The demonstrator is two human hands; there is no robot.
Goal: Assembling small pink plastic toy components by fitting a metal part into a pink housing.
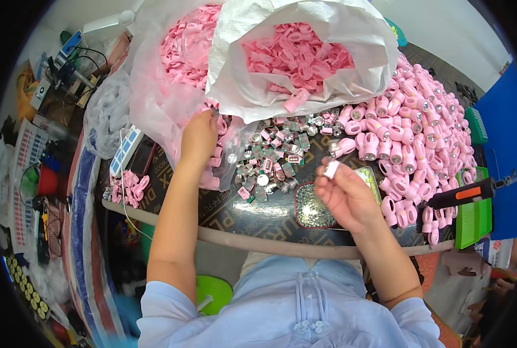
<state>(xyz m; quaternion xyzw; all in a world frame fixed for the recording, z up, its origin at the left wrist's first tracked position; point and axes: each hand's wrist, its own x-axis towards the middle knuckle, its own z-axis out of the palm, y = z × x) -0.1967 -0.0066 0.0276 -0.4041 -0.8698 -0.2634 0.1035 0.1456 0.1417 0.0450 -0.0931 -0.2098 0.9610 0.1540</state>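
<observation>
My left hand [200, 134] reaches to the mouth of a clear plastic bag [148, 87] full of pink plastic shells. Its fingers are hidden among the bag and the pink parts, so their grip does not show. Over the near side of the table, my right hand [349, 194] pinches a small white part with a metal end [331, 169]. Between the hands lies a heap of small lamp inserts [264, 165], with silver reflectors, green boards and pink pieces. Under my right hand sits a red-rimmed tray [311, 211] of tiny metal pieces.
A white woven sack [229, 75] of pink shells stands at the back. A large pile of pink flashlights [421, 124] covers the right side, near an orange-and-black electric screwdriver [461, 194] and a green basket [473, 223]. A white-and-blue power strip [126, 152] and loose pink pieces [132, 188] lie at left.
</observation>
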